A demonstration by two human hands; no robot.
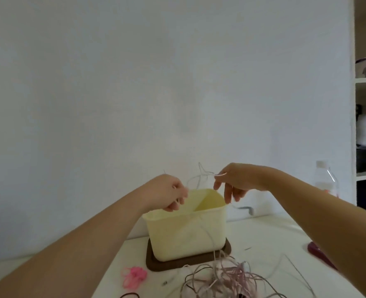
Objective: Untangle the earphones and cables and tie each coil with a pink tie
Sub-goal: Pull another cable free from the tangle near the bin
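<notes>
While raised over the table, left hand and right hand each pinch one thin white earphone cable, looped between them. Below, far: pale yellow plastic bin on dark brown tray. Near: pinkish-grey cable tangle on white table. Left of tangle: bunch of pink ties.

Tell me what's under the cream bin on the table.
A dark brown tray sits under the cream bin, its edge showing along the front and right side. The bin covers the tray's middle, so anything between them cannot be seen.
</notes>
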